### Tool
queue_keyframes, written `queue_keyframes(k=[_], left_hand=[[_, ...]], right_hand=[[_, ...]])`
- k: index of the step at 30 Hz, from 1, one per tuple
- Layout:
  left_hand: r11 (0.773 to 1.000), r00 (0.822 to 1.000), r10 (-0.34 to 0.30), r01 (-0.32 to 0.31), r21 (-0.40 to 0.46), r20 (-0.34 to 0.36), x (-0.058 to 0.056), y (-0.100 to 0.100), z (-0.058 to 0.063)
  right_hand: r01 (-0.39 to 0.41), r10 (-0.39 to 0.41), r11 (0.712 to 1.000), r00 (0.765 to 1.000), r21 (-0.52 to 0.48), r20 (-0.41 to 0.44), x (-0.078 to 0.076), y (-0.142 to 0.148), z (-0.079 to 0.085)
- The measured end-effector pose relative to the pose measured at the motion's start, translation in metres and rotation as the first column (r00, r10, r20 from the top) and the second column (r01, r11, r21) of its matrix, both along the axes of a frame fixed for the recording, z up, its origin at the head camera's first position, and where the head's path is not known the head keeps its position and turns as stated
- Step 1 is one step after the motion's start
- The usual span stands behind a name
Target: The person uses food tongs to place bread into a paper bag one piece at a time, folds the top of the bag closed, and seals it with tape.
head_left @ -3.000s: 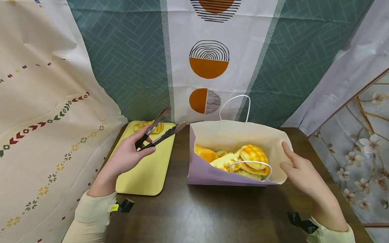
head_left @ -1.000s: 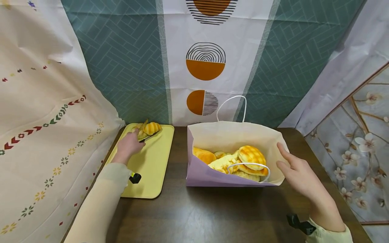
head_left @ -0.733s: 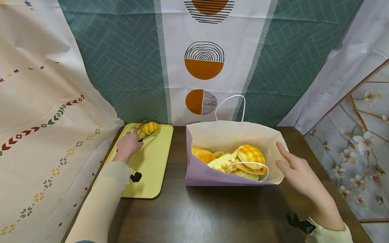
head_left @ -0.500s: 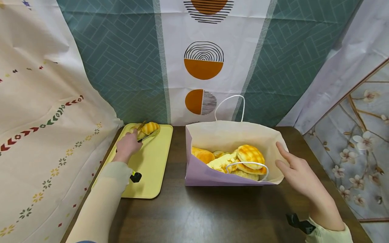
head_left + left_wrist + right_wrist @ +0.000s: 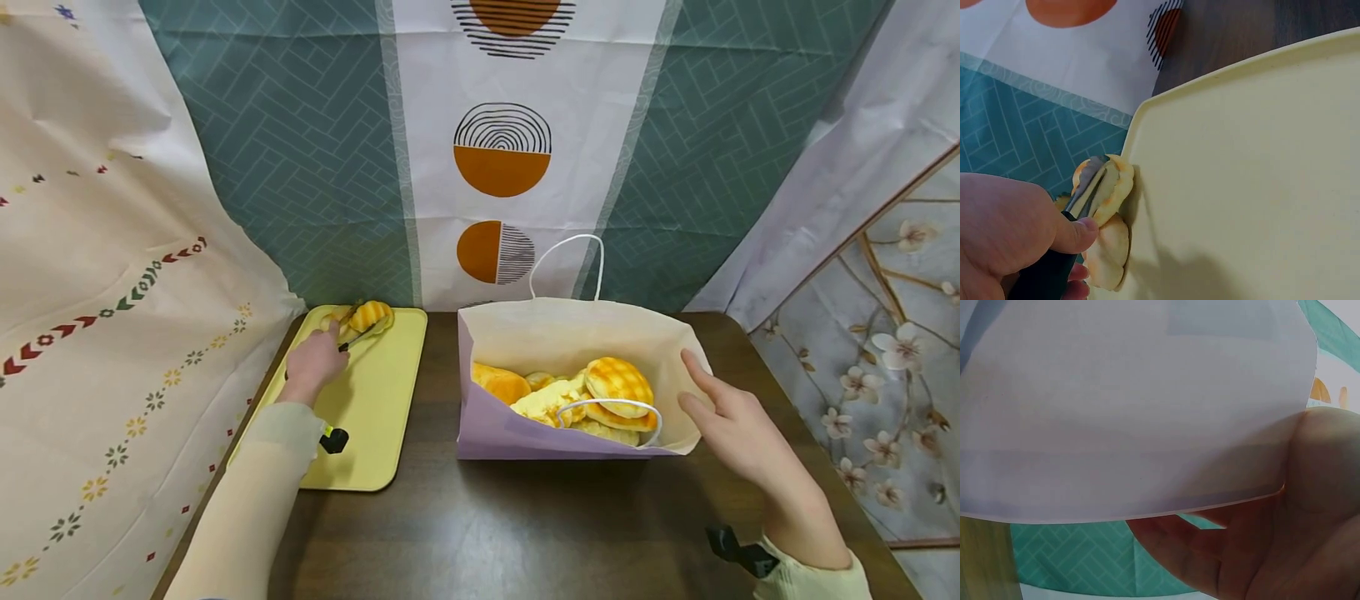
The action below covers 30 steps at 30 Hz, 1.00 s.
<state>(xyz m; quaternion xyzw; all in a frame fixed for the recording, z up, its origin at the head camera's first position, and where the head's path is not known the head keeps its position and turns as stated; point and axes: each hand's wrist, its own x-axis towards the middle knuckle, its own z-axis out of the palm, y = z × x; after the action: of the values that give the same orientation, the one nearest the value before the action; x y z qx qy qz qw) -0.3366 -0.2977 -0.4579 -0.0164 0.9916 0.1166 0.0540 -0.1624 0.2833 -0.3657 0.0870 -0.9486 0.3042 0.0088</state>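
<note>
My left hand (image 5: 315, 362) grips black-handled metal tongs (image 5: 360, 337) at the far end of a yellow tray (image 5: 367, 425). In the left wrist view, the tongs' scalloped tips (image 5: 1092, 178) lie against a golden bun (image 5: 1119, 187), with another bread piece (image 5: 1109, 256) beside it. From the head, the ridged bun (image 5: 371, 316) shows between the tong arms. My right hand (image 5: 738, 429) holds the right edge of an open lilac paper bag (image 5: 547, 440). Its fingers (image 5: 1179, 547) bend behind the paper in the right wrist view. Several breads (image 5: 618, 383) fill the bag.
The bag has two white handles; the rear handle (image 5: 600, 258) stands up and the front handle (image 5: 656, 412) droops over the breads. Dark wooden table (image 5: 465, 533) lies around tray and bag. A patterned curtain (image 5: 300, 167) hangs directly behind.
My left hand has swung the tongs down from above the tray to the bread at its far end. Lately the tong arms have drawn closer together. The right hand stays at the bag's edge.
</note>
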Motion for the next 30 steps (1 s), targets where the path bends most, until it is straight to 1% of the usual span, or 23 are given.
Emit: queue_keyframes(k=[12,21,25,30], left_hand=[[0.997,1.0,0.006,-0.004,0.078,-0.02,0.008,-0.002,0.004],[0.992,0.999,0.002,0.003,0.123,-0.038,0.014,0.0,0.009],[0.988,0.999,0.0,0.008,0.152,-0.055,0.019,0.002,0.011],[0.974,0.997,0.007,0.01,0.225,-0.073,0.029,0.004,0.015]], right_hand=[[-0.004,0.004,1.0,1.0,0.003,-0.015,0.0,-0.001,0.0],[-0.008,0.008,1.0,1.0,-0.003,-0.018,0.001,-0.002,-0.001],[-0.009,0.009,1.0,1.0,0.0,-0.019,0.002,-0.002,-0.001],[-0.01,0.01,1.0,1.0,0.009,-0.024,0.002,-0.003,-0.002]])
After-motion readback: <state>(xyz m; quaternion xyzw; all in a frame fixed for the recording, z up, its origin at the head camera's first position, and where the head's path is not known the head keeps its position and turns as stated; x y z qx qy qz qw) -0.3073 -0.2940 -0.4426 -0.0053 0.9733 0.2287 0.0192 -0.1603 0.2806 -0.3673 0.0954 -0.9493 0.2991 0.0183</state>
